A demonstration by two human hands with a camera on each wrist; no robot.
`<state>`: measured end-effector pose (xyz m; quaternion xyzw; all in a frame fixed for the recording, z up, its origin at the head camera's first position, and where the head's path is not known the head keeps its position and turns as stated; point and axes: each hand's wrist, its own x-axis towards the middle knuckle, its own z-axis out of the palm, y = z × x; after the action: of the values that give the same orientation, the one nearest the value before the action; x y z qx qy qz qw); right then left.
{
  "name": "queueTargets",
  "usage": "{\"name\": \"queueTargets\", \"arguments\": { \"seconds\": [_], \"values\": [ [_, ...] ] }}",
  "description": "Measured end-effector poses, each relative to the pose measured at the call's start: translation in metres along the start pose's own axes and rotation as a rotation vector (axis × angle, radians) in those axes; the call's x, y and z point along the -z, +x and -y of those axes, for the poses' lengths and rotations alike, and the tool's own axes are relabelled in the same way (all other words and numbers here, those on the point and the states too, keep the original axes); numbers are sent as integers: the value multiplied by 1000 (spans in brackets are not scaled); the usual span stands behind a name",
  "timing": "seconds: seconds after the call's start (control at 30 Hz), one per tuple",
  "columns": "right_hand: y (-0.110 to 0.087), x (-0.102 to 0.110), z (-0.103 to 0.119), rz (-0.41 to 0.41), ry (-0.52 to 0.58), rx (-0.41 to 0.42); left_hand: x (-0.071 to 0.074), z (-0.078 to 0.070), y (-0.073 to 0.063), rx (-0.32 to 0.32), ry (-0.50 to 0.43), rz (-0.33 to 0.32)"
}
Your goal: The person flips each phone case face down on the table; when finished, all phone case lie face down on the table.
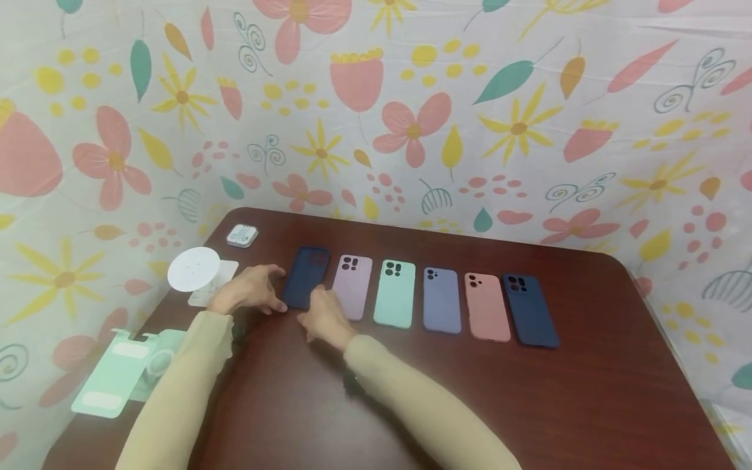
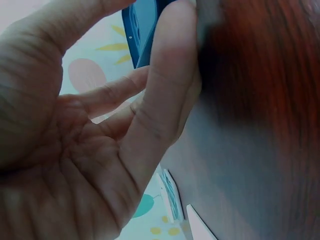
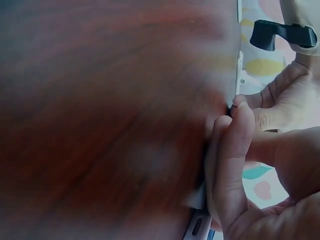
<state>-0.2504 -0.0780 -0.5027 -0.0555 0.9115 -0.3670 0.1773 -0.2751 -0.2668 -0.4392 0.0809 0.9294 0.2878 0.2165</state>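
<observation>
A dark blue phone case (image 1: pixel 304 277) lies flat at the left end of a row of cases. My left hand (image 1: pixel 252 288) is at its left edge, thumb by the lower corner. In the left wrist view, a gap separates the left thumb from the forefinger (image 2: pixel 167 75), and part of the blue case (image 2: pixel 141 30) shows beyond. My right hand (image 1: pixel 326 320) is at the case's lower right edge, beside a lilac case (image 1: pixel 353 290). In the right wrist view, the right fingers (image 3: pixel 232 165) cover the contact, so a grip cannot be made out.
Rightward lie a mint case (image 1: pixel 395 297), a periwinkle case (image 1: pixel 442 303), a pink case (image 1: pixel 487 310) and a navy case (image 1: pixel 531 313). A white round-topped stand (image 1: pixel 194 269), a small white box (image 1: pixel 242 235) and a green folding stand (image 1: pixel 111 378) occupy the left side.
</observation>
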Motion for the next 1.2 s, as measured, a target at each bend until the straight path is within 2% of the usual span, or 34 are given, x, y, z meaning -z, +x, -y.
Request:
{"name": "queueTargets", "arguments": {
  "seconds": [0.13,0.33,0.5,0.7,1.0,1.1,1.2],
  "values": [
    [2,-2,0,-30,-36,-4,0,-2,3,-10,-1,2],
    [0,-3,1,-54,-35,-2,-3,-5,3,-31,-54,-2],
    [-4,0,4,-84,19,10,-5,-4,1,-42,-55,-11],
    [-2,-3,2,-70,70,0,-9,1,0,-34,-17,-29],
    [-16,5,11,-123,54,55,-19,-2,-1,-10,-56,-152],
    [-18,6,12,-151,37,92,-21,-5,0,-3,-74,-173],
    [-30,12,19,-166,40,139,-22,-6,1,-7,-65,-179]
  ]
}}
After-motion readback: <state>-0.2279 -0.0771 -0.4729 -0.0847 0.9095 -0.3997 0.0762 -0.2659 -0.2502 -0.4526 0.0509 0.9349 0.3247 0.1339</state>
